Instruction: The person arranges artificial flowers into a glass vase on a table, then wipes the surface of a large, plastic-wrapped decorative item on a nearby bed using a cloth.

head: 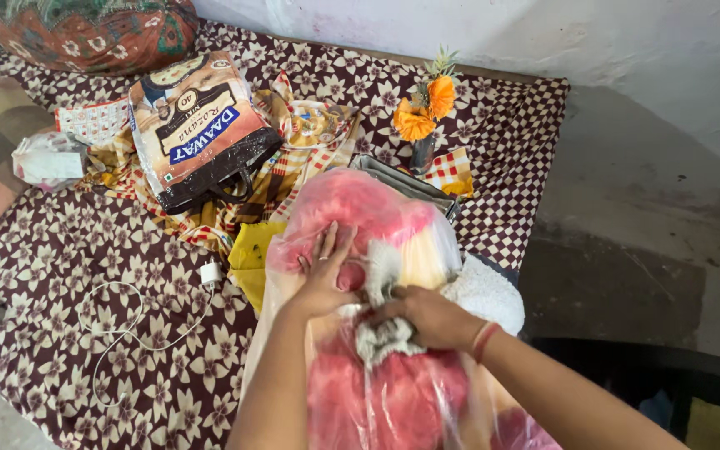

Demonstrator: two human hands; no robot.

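Right now both hands are working on the bag (377, 367) at the bed's near edge: right hand (427, 318) is closing round a bunch of white cloth (381, 337) at its middle, left hand (324, 275) is pressing flat on the film, fingers spread, gripping nothing. Risk, I'd judge: thin plastic is stretching and could tear, or the bag could slide off the edge. Long axis is running near-to-far, far end pointing at the vase (422, 150).
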